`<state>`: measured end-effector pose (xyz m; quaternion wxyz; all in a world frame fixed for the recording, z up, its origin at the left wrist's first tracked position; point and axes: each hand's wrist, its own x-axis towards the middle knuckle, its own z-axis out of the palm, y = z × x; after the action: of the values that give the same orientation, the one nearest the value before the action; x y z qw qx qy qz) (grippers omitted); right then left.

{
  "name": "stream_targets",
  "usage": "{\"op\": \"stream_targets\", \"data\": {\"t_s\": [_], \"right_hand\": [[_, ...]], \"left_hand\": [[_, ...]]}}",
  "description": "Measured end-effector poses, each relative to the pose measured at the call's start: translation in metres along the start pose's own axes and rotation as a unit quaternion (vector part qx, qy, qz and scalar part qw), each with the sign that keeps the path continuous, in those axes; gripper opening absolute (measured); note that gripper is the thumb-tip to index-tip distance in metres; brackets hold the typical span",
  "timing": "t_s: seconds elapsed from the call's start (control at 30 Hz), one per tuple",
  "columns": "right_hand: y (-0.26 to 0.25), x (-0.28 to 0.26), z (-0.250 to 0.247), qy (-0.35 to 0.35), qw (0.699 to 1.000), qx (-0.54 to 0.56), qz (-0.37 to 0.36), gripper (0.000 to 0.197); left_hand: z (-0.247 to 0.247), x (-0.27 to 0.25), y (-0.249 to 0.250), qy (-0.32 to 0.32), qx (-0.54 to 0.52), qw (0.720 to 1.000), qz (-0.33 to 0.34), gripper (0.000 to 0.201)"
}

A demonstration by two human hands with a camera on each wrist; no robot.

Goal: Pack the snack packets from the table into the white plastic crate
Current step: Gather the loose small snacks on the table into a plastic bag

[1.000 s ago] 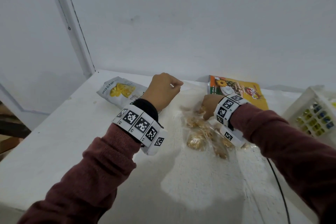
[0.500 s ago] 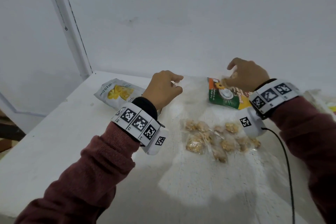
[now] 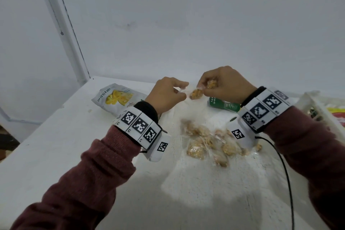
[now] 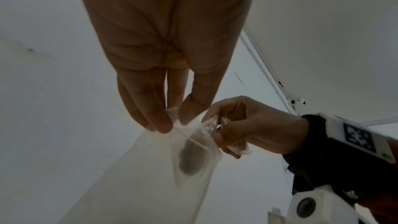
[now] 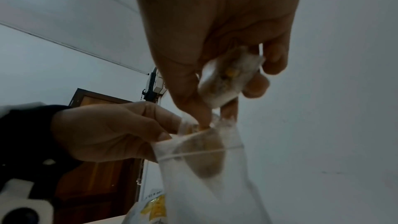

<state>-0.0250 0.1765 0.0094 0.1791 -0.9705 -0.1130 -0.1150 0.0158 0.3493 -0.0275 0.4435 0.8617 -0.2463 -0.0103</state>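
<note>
My left hand (image 3: 180, 89) and right hand (image 3: 202, 87) are raised together over the back of the table. Between them hangs a clear snack packet (image 3: 196, 93) with a brown-yellow piece inside. Left thumb and fingers (image 4: 159, 122) pinch its top edge (image 4: 172, 118). My right thumb and forefinger (image 5: 202, 117) pinch the same clear snack packet (image 5: 211, 164) at the other side. The right hand's curled fingers also hold a second small packet (image 5: 228, 81). A pile of small clear packets (image 3: 209, 142) lies on the table below. The white crate (image 3: 317, 110) is at the right edge.
A white and yellow chip bag (image 3: 117, 99) lies at the back left, beside my left wrist. A green and orange packet (image 3: 224, 105) lies under my right hand. A black cable (image 3: 285, 170) runs from my right wrist. The wall stands close behind the table.
My right hand left the pile with a small packet, swung up over the orange packet, then came left to meet my left hand. The left hand has hardly moved.
</note>
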Motion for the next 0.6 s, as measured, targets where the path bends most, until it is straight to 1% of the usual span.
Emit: {"op": "stream_targets", "data": {"t_s": [0.07, 0.13, 0.2, 0.27, 0.3, 0.37, 0.4, 0.43, 0.47, 0.53, 0.6], "right_hand": [[-0.002, 0.001, 0.001, -0.027, 0.997, -0.070, 0.004, 0.012], [-0.003, 0.002, 0.001, -0.038, 0.996, -0.081, -0.003, 0.026], [-0.005, 0.005, 0.000, -0.010, 1.000, 0.000, -0.006, 0.032], [-0.006, 0.010, 0.001, 0.024, 0.994, 0.104, 0.000, 0.030], [-0.007, 0.011, 0.001, 0.032, 0.988, 0.151, 0.009, 0.026], [-0.010, 0.013, 0.005, 0.022, 0.970, 0.242, 0.028, 0.017], [-0.011, 0.013, 0.008, 0.015, 0.963, 0.267, 0.028, 0.018], [-0.011, 0.012, 0.012, 0.010, 0.963, 0.268, 0.022, 0.019], [-0.011, 0.011, 0.015, 0.009, 0.970, 0.244, 0.008, 0.018], [-0.009, 0.006, 0.022, 0.013, 0.986, 0.164, -0.041, 0.016], [-0.003, 0.004, 0.028, 0.010, 0.992, 0.093, -0.083, 0.018]], "left_hand": [[-0.001, 0.000, -0.001, -0.006, -0.002, 1.000, -0.003, 0.038], [-0.001, 0.000, 0.000, -0.009, 0.006, 1.000, -0.003, 0.038], [0.000, 0.000, 0.000, -0.009, 0.010, 1.000, -0.001, 0.038], [0.001, 0.000, 0.000, -0.010, 0.014, 1.000, 0.002, 0.038], [0.002, -0.001, 0.001, -0.012, 0.016, 1.000, 0.002, 0.038], [0.002, 0.000, 0.000, -0.012, 0.016, 1.000, 0.001, 0.038], [0.002, 0.001, 0.000, -0.010, 0.014, 1.000, 0.000, 0.037], [0.001, 0.002, -0.001, -0.008, 0.012, 1.000, -0.003, 0.035], [0.001, 0.002, -0.001, -0.005, 0.010, 1.000, -0.004, 0.033], [0.001, 0.002, -0.002, -0.004, 0.002, 1.000, 0.001, 0.031], [0.001, 0.002, -0.002, -0.007, -0.004, 1.000, 0.010, 0.031]]}}
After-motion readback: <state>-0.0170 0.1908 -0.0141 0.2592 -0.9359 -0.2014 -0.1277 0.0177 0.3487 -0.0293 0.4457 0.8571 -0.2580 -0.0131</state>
